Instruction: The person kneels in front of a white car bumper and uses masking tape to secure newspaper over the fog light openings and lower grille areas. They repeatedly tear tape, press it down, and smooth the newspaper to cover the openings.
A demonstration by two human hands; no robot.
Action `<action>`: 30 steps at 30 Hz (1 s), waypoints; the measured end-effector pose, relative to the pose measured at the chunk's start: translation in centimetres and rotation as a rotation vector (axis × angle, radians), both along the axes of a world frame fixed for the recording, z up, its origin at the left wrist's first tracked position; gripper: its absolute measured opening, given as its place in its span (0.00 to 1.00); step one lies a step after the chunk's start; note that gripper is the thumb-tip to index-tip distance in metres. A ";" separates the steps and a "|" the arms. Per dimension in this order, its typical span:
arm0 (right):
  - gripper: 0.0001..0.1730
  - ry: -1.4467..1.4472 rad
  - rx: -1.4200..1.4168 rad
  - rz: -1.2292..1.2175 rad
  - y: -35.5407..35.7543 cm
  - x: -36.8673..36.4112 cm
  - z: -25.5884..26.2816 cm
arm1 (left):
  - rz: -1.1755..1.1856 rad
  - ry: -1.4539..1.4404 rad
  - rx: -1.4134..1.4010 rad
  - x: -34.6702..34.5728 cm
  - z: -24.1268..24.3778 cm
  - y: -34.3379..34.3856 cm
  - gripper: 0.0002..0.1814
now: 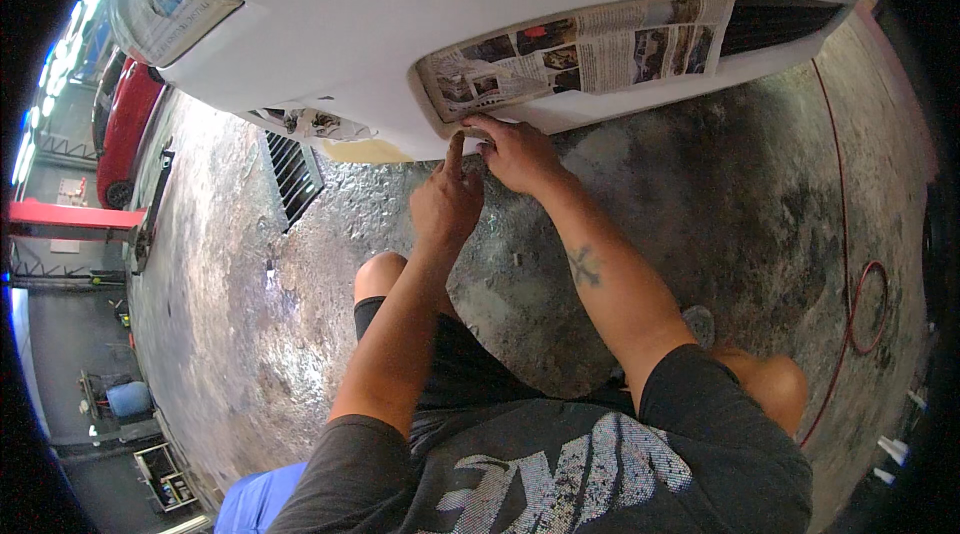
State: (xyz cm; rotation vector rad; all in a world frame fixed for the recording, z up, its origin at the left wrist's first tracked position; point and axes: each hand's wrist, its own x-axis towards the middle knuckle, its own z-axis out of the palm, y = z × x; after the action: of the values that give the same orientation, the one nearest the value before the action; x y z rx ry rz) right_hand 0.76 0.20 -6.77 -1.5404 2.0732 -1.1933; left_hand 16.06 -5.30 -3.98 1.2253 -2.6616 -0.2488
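Note:
A white car bumper (pixel 330 24) spans the top of the head view, with newspaper (pixel 555 58) covering much of its grille opening. My left hand (pixel 448 196) has its index finger extended to the lower left corner of that opening's edge. Right beside it, my right hand (pixel 517 155) rests its fingers on the same corner, the thumb lower down and the index finger along the edge. Whether a small piece lies between the right fingers cannot be made out. More newspaper masks the headlight (pixel 176 16). A tan patch (pixel 367 151) shows on the bumper's lower edge.
A metal floor grate (pixel 295 178) lies left of my hands. A red hose (pixel 844 234) runs along the concrete floor at the right and loops there. A red car (pixel 131 129), a red lift arm (pixel 75 215) and a blue container (pixel 129 399) are at the far left.

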 end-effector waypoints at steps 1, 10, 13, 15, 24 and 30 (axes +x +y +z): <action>0.26 -0.003 -0.009 -0.002 0.1 0.0 0.0 | 0.010 0.029 0.000 -0.2 -0.2 0.1 0.35; 0.24 0.019 0.041 -0.062 0.3 0.6 0.6 | 0.037 0.019 0.046 -0.8 -0.2 -0.1 0.37; 0.25 -0.025 -0.007 -0.057 0.1 0.7 0.1 | 0.048 -0.020 0.036 -0.8 -0.1 -0.3 0.37; 0.23 -0.142 -0.036 -0.039 -0.1 0.4 -0.6 | 0.052 -0.048 0.003 -1.0 0.2 -0.5 0.38; 0.22 -0.290 -0.198 -0.073 -0.2 -1.1 -1.1 | 0.086 -0.170 0.038 -1.7 1.6 -0.4 0.39; 0.23 -0.147 0.089 -0.062 0.5 0.0 0.5 | 0.034 -0.160 0.018 -1.7 2.1 -0.7 0.36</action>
State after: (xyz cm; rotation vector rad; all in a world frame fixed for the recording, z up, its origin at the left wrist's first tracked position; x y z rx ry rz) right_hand 0.78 0.71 -6.26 -1.3168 2.0619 -1.1815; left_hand 14.38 -5.98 -1.89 1.3482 -2.7746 -0.1769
